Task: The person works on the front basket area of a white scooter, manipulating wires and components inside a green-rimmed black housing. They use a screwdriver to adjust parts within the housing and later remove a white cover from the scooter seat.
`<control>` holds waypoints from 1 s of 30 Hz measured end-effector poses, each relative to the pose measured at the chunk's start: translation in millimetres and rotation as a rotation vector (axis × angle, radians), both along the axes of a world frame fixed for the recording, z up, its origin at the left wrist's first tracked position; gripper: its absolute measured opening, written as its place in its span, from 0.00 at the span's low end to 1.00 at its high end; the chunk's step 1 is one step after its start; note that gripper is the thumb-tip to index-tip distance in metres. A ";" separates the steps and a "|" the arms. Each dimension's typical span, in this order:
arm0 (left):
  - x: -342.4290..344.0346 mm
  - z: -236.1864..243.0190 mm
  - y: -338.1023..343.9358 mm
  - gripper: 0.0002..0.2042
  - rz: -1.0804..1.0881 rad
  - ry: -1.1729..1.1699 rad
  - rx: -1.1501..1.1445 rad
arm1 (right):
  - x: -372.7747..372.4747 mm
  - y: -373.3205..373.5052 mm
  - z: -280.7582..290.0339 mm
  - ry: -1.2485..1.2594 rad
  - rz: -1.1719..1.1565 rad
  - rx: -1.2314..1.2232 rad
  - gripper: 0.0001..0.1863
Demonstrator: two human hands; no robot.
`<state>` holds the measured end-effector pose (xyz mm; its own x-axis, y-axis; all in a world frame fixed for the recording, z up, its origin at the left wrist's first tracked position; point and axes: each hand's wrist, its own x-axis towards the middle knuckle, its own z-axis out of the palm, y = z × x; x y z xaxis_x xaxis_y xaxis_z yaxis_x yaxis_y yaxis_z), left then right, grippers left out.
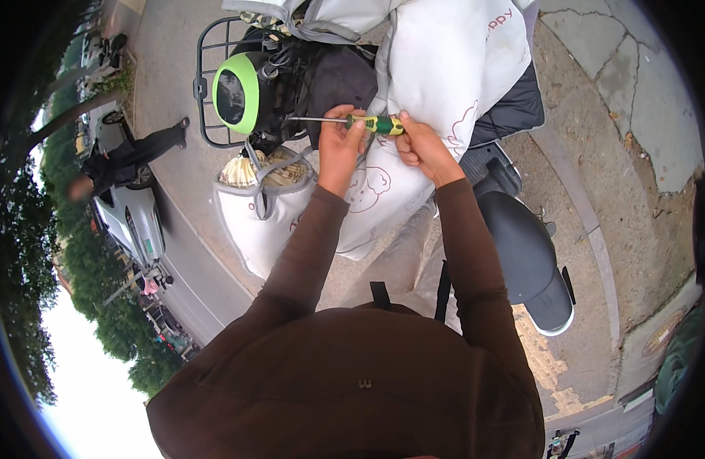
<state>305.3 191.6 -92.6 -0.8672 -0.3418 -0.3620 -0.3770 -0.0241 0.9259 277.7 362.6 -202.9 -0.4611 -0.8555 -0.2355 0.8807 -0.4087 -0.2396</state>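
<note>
Between my two hands lies a screwdriver [383, 125] with a green and yellow handle and a thin metal shaft pointing left. My left hand [342, 147] has its fingers closed around the front of the handle, near the shaft. The rear end of the handle is pinched in my right hand [425, 145]. Beyond the shaft's tip is a scooter's front end with a bright green headlight or dash housing [249, 92]. A white padded wind cover [433, 69] with red line drawings hangs over the scooter, directly under and behind my hands.
A black wire basket [202, 86] is fixed at the scooter's front. The dark scooter seat [517, 249] stands to my right. A person in dark clothes [130, 157] walks on the left near a silver car [134, 222]. Cracked paving [636, 84] lies at the far right.
</note>
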 end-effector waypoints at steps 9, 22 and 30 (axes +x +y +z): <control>8.3 -1.6 2.7 0.11 -0.006 0.037 -0.041 | 11.1 -11.8 15.9 0.001 -0.111 0.247 0.21; 1.2 7.1 5.4 0.10 0.040 -0.004 0.013 | 9.5 -8.4 -22.1 -0.093 -0.066 -0.324 0.20; 4.4 4.7 0.2 0.10 0.080 -0.016 -0.020 | 11.6 -22.0 38.3 -0.124 -0.215 0.301 0.20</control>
<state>309.7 191.8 -88.0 -0.8310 -0.4167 -0.3684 -0.3899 -0.0360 0.9202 289.3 340.6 -164.6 -0.5747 -0.6265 -0.5266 0.8123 -0.5149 -0.2739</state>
